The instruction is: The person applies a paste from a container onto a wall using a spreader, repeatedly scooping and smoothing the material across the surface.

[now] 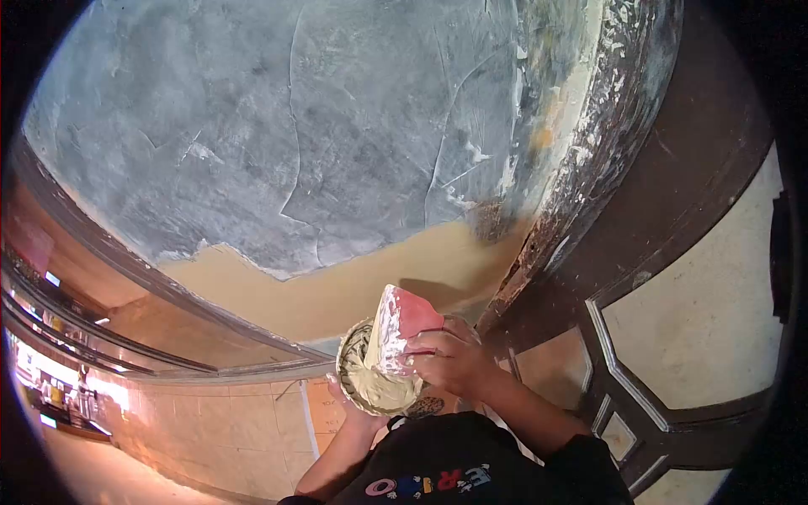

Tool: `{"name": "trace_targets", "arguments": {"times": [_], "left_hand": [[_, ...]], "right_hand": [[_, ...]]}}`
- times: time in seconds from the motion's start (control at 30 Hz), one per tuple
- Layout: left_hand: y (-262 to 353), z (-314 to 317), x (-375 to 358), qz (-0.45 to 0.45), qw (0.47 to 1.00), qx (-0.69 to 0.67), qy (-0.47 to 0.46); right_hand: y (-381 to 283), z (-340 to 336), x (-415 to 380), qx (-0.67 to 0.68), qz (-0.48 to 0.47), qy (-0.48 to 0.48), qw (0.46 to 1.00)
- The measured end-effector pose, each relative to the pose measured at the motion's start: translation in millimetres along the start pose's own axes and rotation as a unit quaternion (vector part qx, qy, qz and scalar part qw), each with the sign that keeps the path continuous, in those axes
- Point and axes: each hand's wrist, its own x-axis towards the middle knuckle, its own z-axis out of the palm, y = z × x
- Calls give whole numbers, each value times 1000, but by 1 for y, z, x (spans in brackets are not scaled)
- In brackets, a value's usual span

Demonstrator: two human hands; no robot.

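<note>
In my right hand [453, 358] is a pink plastic putty spreader [418, 313], its long edge smeared with white filler. The spreader's lower edge dips over a round bowl [343, 358] of pale cream putty [383, 391]. My left hand [353, 406] supports this bowl from below and the side; most of its fingers are hidden behind it. Ahead is a wall coated in grey-blue plaster [353, 126], with ridges and cracks. Along its bottom runs an uncoated tan strip [337, 290] with a ragged upper border.
A dark wooden frame [581, 210], splashed white, borders the wall on the right. Beside it is a dark panelled door [673, 337] with pale insets. Tiled floor [219, 429] lies at lower left, and a cluttered bright area [67, 387] shows beyond.
</note>
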Motion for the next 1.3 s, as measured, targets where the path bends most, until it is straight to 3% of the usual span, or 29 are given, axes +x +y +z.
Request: {"name": "trace_targets", "arguments": {"times": [0.23,0.37,0.6,0.7,0.77,0.8,0.9,0.93,0.97,1.03,1.17,1.27,1.3], "left_hand": [[-5,-6,3,25,999,20,-19],[-7,2,3,19,995,50,81],[-8,7,3,48,993,83,66],[-8,-1,4,52,997,58,20],[-5,-4,-1,19,997,10,76],[-4,-10,-1,20,998,17,48],[-3,-21,-4,18,998,11,63],[-4,-26,-4,19,998,-10,59],[-4,-27,-5,17,998,-9,55],[-4,-29,-4,11,996,-38,84],[-5,-27,-4,26,996,4,84],[-7,-30,-4,17,996,-9,93],[-8,-29,-4,16,996,-7,91]], "right_hand": [[-6,7,-5,15,24,-8,1000],[-14,5,0,24,35,-2,999],[-8,13,1,76,105,5,991],[2,9,-1,99,154,55,982],[17,9,-13,291,353,119,881],[25,9,-18,286,354,122,882],[58,13,-37,448,501,286,683],[73,22,-55,457,553,286,635],[78,28,-66,456,551,290,636],[85,35,-78,514,601,313,526],[91,38,-75,518,580,296,555],[98,30,-47,428,518,287,683],[103,29,-43,427,517,289,683]]}}
